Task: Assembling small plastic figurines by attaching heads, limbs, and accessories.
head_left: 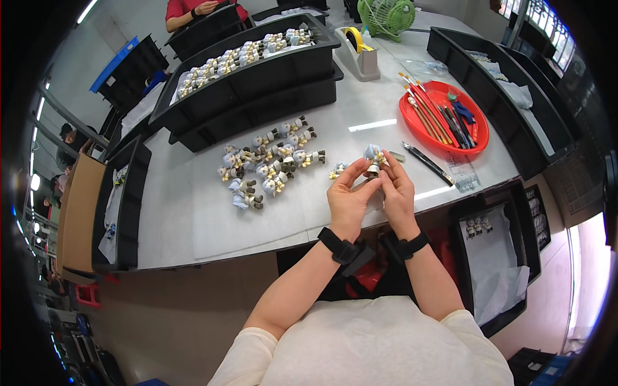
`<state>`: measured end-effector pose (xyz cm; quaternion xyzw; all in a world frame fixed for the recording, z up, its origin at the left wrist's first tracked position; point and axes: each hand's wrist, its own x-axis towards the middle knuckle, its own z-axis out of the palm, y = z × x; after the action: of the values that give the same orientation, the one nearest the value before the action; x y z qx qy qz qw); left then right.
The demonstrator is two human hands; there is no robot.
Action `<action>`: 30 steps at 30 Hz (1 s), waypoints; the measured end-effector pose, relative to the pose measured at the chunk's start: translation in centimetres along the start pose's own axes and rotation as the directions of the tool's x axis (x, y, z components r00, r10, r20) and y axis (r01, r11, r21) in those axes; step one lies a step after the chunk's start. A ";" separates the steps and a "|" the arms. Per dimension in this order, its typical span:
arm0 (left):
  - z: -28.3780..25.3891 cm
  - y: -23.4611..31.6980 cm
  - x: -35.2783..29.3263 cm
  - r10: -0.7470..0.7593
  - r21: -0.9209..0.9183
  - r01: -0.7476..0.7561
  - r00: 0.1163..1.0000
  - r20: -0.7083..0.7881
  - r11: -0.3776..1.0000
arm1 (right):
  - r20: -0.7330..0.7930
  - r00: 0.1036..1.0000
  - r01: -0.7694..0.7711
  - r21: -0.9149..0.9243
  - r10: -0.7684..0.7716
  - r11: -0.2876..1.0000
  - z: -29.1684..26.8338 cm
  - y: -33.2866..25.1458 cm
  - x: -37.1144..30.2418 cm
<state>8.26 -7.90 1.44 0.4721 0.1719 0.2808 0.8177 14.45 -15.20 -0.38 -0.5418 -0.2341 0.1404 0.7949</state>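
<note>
Between both hands I hold a small figurine (373,156) upright, with a pale blue head, a white body and dark feet. My left hand (348,201) grips it from the left with thumb and fingers. From the other side my right hand (397,193) closes on it, the two thumbs nearly meeting at its base. Another figurine (337,170) lies on the table just left of my left fingertips. Further left, several like figurines (273,168) lie in a loose cluster on a white sheet. Right of my hands rests a black pen-like tool (428,163).
A red round tray (484,143) holds brushes and pens. Stacked black bins (257,103) full of figurines stand at the back left. A tape dispenser (365,63) and a green fan (386,18) sit behind. Another black bin (473,283) is low at my right. Across, a person (205,9) handles a bin.
</note>
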 end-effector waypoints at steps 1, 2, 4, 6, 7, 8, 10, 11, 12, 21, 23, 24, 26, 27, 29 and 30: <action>0.1 -0.1 0.0 0.032 0.028 -0.031 0.999 -0.028 0.999 | 0.005 1.000 -0.008 0.017 0.008 1.000 0.1 -0.2 0.0; 0.1 -0.2 -0.1 0.033 0.028 -0.032 0.999 -0.031 0.999 | 0.008 1.000 -0.010 0.017 0.010 1.000 0.1 -0.2 0.0; 0.1 -0.2 0.0 0.041 0.040 -0.039 0.999 -0.036 0.998 | 0.006 1.000 -0.015 0.033 0.014 0.999 0.1 -0.1 0.1; 0.2 -0.2 0.0 0.035 0.035 -0.034 0.999 -0.037 0.999 | 0.004 1.000 -0.024 0.018 0.024 1.000 0.3 -0.6 0.0; 0.2 -0.2 0.0 0.028 0.031 -0.027 0.999 -0.036 0.999 | -0.001 0.999 -0.032 0.003 0.032 0.999 0.3 -0.7 0.0; 0.2 -0.2 0.1 0.028 0.030 -0.027 0.999 -0.036 0.999 | -0.001 0.999 -0.032 0.002 0.032 0.999 0.3 -0.6 0.1; 0.2 0.1 -0.1 0.023 0.057 -0.021 0.999 -0.035 0.998 | -0.007 1.000 -0.028 -0.012 0.028 1.000 0.1 -0.3 0.3; 0.2 0.2 -0.2 0.029 0.060 -0.027 0.999 -0.033 0.998 | -0.006 1.000 -0.023 -0.008 0.023 1.000 0.1 -0.2 0.2; 0.1 0.1 -0.1 0.034 0.055 -0.033 0.999 -0.028 0.998 | 0.004 0.999 -0.039 0.026 0.039 0.999 0.2 0.0 0.3; -0.8 -0.6 0.0 0.094 0.003 -0.095 0.995 0.040 0.996 | -0.006 1.000 0.002 0.011 -0.002 1.000 0.6 -0.3 0.0; -0.5 -0.7 -0.2 0.072 0.002 -0.072 0.996 0.047 0.997 | 0.020 1.000 -0.011 -0.016 0.011 1.000 0.0 -0.1 0.1; -0.5 -0.6 -0.2 0.063 -0.014 -0.062 0.997 0.043 0.998 | 0.014 1.000 -0.015 -0.001 0.015 1.000 0.0 -0.1 0.1; -0.5 -0.9 -0.3 0.076 0.012 -0.077 0.996 0.056 0.997 | 0.001 1.000 -0.017 0.026 0.017 1.000 -0.2 -0.1 0.1; -0.5 -1.1 -0.3 0.095 0.017 -0.096 0.994 0.051 0.995 | 0.008 1.000 -0.027 0.035 0.027 0.999 -0.3 -0.1 0.0; -0.7 -1.0 -0.2 0.118 0.038 -0.121 0.991 0.065 0.992 | 0.002 1.000 -0.027 0.035 0.027 0.999 -0.1 -0.2 0.1; -0.6 -1.0 -0.2 0.151 0.047 -0.154 0.986 0.065 0.987 | 0.015 0.999 -0.030 0.026 0.029 0.999 -0.1 -0.3 0.1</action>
<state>8.08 -7.99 0.30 0.5134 0.1175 0.3235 0.7861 14.55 -15.31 -0.09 -0.5339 -0.2299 0.1589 0.7980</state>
